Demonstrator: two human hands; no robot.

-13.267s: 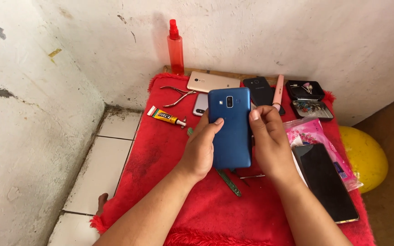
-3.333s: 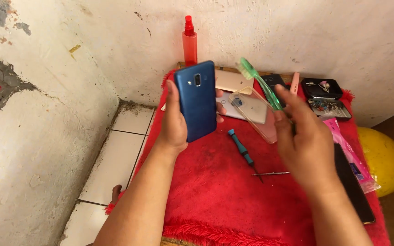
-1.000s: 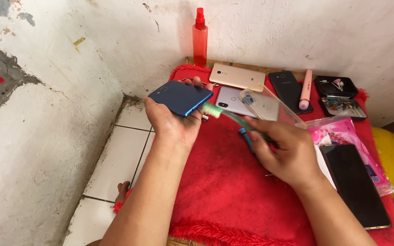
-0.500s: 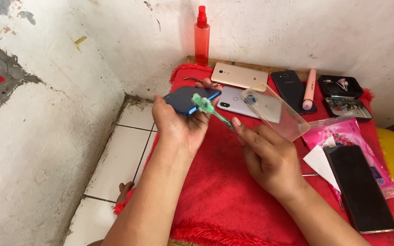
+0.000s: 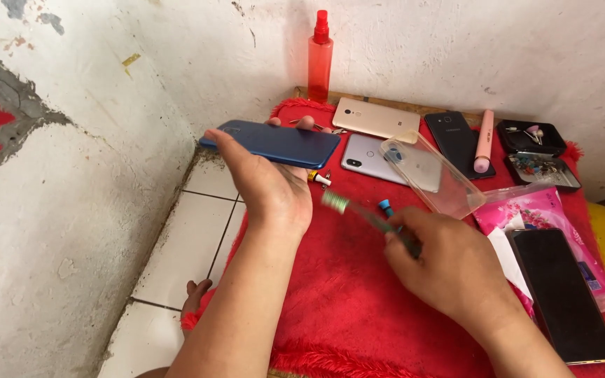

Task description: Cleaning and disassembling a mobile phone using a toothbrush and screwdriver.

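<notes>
The slim blue smartphone (image 5: 274, 142), back cover up, lies flat and raised above the red fleecy cloth (image 5: 344, 308), pinched by its edges in our left hand (image 5: 267, 189), whose fingers curl over the far side while the thumb braces the near one. Our right hand (image 5: 449, 269) is closed around the handle of a green-bristled toothbrush (image 5: 358, 213), its blurred head hanging just below and beside the phone, apart from it. We hold the phone over the edge of the cloth, close to the white floor tiles (image 5: 190, 238), and that is where we see the risk: the grip is an edge pinch only, so a firm push from the brush could tip the handset out and onto hard tile. A wide sweep of the brush could also knock the small yellow-tipped glue tube (image 5: 318, 178) or the clear soft phone case (image 5: 432, 175) lying on the silver phone (image 5: 369, 155) nearby. The red spray bottle (image 5: 320, 52) stands upright by the wall, well apart, with the gold phone (image 5: 376, 117) before it.
</notes>
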